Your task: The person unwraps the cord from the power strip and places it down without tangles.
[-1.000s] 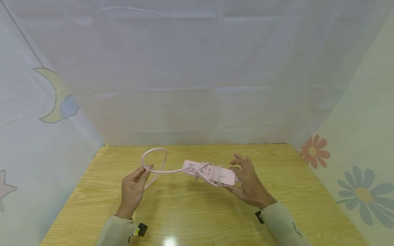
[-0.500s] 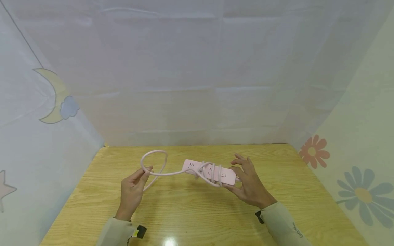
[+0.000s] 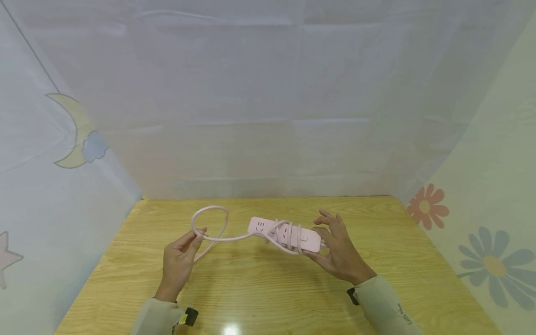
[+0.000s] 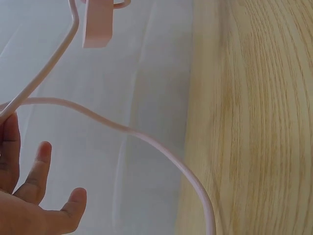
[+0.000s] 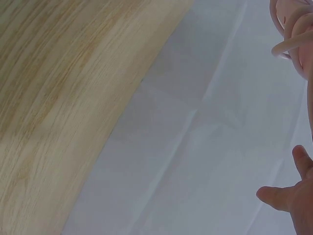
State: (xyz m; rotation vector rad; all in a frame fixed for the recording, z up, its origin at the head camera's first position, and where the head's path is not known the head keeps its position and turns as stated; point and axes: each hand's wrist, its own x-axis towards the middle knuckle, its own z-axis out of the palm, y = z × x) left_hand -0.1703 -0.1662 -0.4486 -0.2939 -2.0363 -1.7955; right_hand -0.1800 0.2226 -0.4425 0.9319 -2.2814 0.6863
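Observation:
A pink power strip (image 3: 311,240) hangs above the table, with several turns of its own cord wrapped round its middle. My right hand (image 3: 341,253) grips its right end between thumb and index finger, other fingers raised. From the wraps the pink cord (image 3: 234,239) runs left to my left hand (image 3: 179,263), which pinches it between thumb and fingertips. Beyond that pinch the cord makes a loose loop and drops toward the table. The left wrist view shows the end of the power strip (image 4: 98,24) and the cord (image 4: 171,155) curving away; its plug is hidden.
A wood-grain table (image 3: 251,298) lies beneath both hands. Pale sheets enclose it at the back (image 3: 268,153) and on both sides, printed with a moon (image 3: 73,135) on the left and flowers (image 3: 494,266) on the right.
My left hand has lowered slightly and shifted a little left, and the cord's loop has sunk with it. The right hand and the power strip stay almost still.

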